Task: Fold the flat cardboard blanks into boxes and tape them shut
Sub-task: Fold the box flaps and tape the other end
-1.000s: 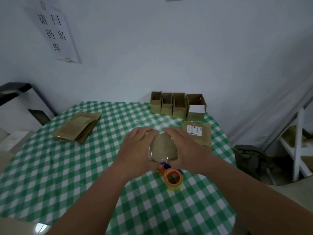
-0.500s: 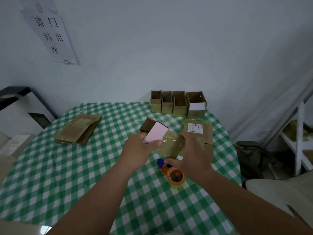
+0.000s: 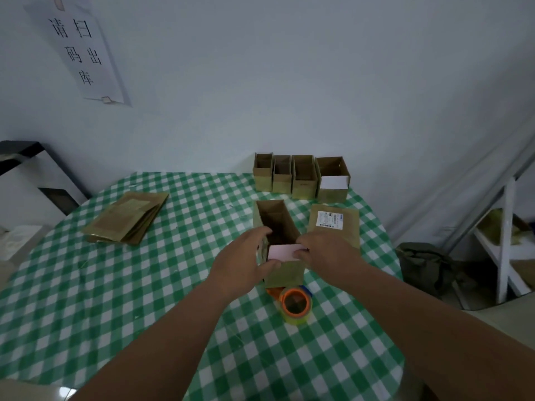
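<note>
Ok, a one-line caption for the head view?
Both hands hold an open-topped box upright on the checked table, tape roll just in front.

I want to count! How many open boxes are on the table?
5: four in a row by the wall, and one box between the left hand and right hand.

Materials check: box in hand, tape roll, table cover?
Box in hand: brown cardboard, matte, with a pale pink panel at its near end. Tape roll: glossy yellowish clear film on an orange core, probably plastic. Table cover: green-white check with faint sheen, likely vinyl or coated cloth; can't say which.
</note>
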